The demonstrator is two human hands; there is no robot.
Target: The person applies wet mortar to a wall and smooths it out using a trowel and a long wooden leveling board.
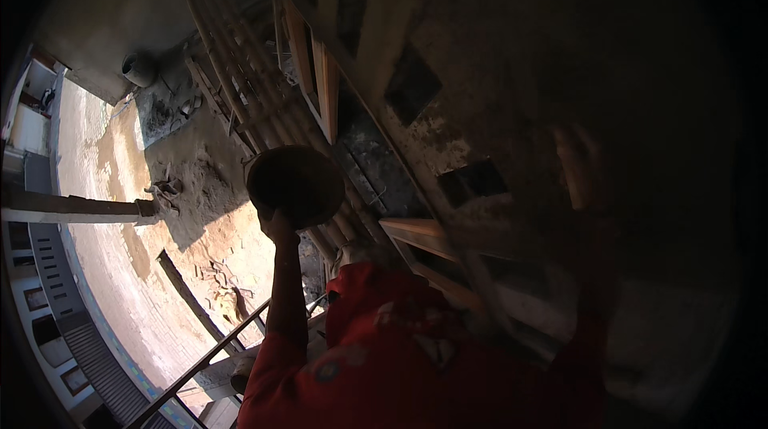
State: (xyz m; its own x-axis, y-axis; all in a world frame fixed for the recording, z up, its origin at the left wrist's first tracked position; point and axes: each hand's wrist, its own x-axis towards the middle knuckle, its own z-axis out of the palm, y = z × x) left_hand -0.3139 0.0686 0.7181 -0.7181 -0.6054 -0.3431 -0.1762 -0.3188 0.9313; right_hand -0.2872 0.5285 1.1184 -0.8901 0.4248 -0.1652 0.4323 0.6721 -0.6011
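My left hand (278, 225) grips the near rim of a dark round pan (296, 183), and its inside is too dark to make out. The arm is stretched forward, holding the pan over bamboo poles. On the right, my right hand (576, 163) is raised close to a dim, rough wall (520, 93). Motion and shadow smear its fingers, so whether it holds anything cannot be seen. Red sleeves cover both upper arms.
Long bamboo poles (232, 45) form a platform ahead. Wooden frames (324, 81) stand beside the wall, which has dark square patches (414, 83). A rounded vessel (139, 69) lies at the far left. Below are sunlit ground (120, 165), a post (76, 208) and a metal rail (208, 359).
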